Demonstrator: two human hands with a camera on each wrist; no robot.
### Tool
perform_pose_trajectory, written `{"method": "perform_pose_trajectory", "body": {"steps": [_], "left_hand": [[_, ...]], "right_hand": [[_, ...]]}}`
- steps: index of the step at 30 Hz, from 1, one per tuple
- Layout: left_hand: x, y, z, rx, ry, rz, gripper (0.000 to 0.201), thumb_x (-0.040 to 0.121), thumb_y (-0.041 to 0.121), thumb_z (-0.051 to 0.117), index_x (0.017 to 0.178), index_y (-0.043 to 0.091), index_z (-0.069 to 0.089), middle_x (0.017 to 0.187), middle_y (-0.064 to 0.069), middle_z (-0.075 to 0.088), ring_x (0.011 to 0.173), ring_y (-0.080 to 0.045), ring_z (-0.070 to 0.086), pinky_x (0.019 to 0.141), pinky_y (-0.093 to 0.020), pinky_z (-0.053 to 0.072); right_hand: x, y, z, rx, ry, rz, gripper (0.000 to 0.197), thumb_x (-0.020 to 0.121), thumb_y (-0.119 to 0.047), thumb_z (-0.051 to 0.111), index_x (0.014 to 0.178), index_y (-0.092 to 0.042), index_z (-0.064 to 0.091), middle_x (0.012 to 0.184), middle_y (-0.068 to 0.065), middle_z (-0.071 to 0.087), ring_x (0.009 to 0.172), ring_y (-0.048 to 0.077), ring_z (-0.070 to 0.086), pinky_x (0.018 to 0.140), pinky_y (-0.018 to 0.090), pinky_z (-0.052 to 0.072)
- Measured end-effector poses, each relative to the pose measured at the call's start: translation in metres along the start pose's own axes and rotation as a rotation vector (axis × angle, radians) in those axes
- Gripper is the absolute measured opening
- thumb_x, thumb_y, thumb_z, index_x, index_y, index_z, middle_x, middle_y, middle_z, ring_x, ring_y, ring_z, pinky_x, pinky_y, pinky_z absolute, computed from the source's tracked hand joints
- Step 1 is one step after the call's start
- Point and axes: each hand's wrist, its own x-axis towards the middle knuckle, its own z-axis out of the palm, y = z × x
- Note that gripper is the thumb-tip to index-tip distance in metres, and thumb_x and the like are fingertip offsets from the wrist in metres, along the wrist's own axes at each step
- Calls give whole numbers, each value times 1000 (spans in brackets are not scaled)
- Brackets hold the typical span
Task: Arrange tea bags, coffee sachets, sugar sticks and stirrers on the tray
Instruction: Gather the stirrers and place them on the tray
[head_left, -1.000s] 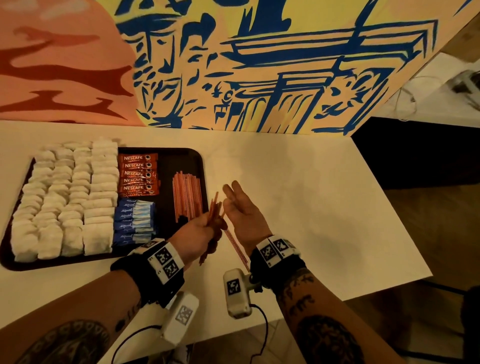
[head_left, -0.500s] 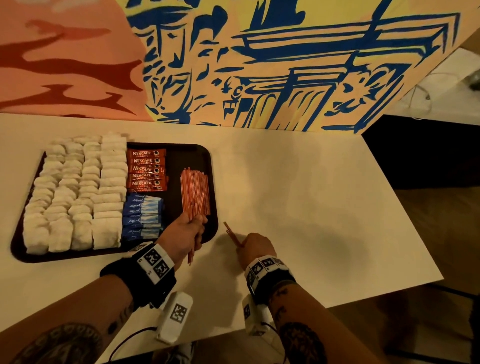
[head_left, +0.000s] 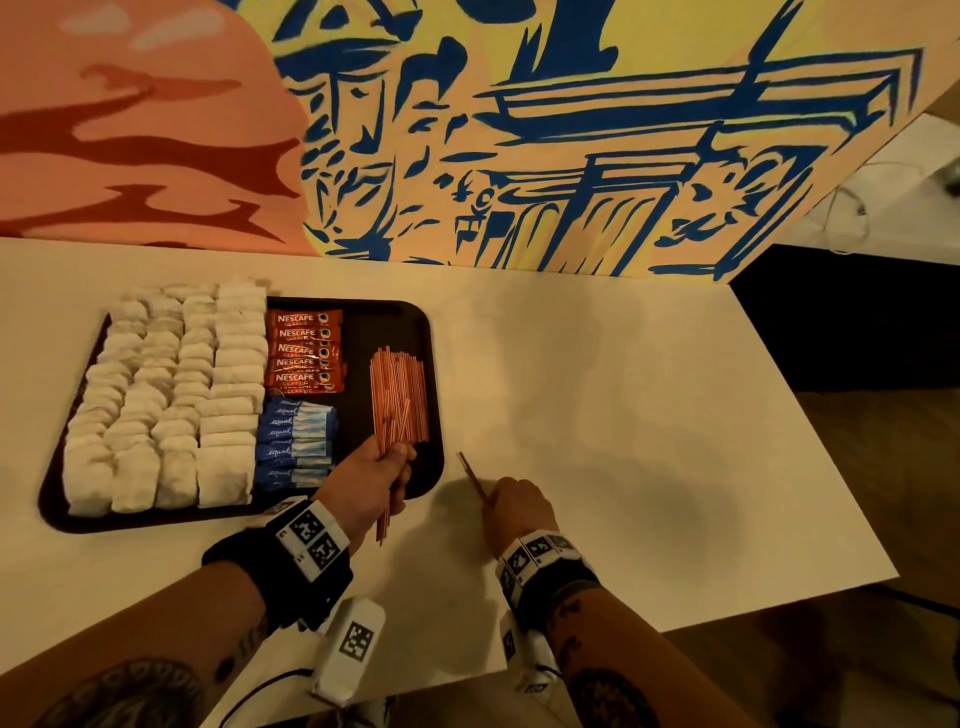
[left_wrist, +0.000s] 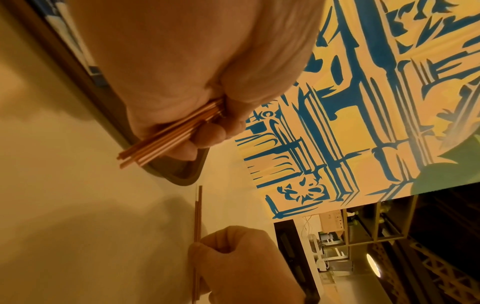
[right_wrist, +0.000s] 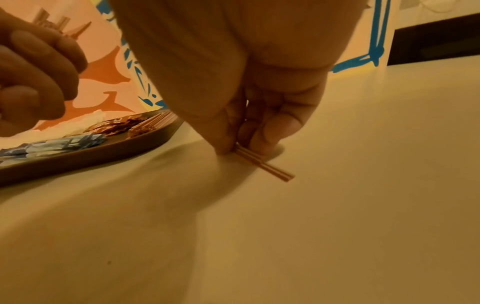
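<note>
two loose stirrers lie on the table at centre frame, pinched by right hand; lift them level, join the left hand bundle its fingers clasp, then lay all on the tray

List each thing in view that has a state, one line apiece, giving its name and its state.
tray: on the table, part filled.
tea bags: in rows on tray.
coffee sachets: stacked on tray.
sugar sticks: stacked on tray.
stirrer pile: on tray.
left hand: grips a stirrer bunch.
right hand: pinches loose stirrers on table.
</note>
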Motion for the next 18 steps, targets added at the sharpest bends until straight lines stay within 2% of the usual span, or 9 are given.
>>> {"method": "perform_pose_trajectory", "body": {"steps": [4,7,10,13,18], "left_hand": [[2,2,1,-72,-5,-19,22,106,22,38,102,10,56,73,-5,50,62,-17,45,61,-31,43],[1,2,4,-77,-11,-22,22,106,22,38,103,9,56,73,-5,51,62,-17,45,61,-31,43],[0,1,4,-71,-9,-23,22,106,22,38,101,10,56,73,-4,50,61,-16,45,61,-30,43],[-2,-1,5,-53,-11,-28,22,106,22,39,103,9,56,74,-5,51,62,-16,45,61,-30,44],[-7,-1,9,-48,-23,-46,22,106,20,38,104,6,55,75,-7,52,63,-18,46,62,-31,43]], "right_hand": [[-3,-6,-7,1,-37,48,26,94,-20,48,113,-13,65,114,8,66,105,28,65,85,33,52],[-5,-8,-7,36,-95,85,32,88,-29,54,116,-18,65,111,4,66,101,25,65,87,36,55],[-10,-8,-3,23,-104,83,38,86,-33,52,121,-24,62,117,1,64,106,25,63,93,38,52],[-13,-5,-1,-31,-96,27,40,91,-31,47,130,-28,55,125,1,60,114,26,58,99,39,46],[-19,-6,-11,-45,-104,-28,37,95,-31,45,130,-23,53,128,4,58,115,27,57,98,37,46]]}}
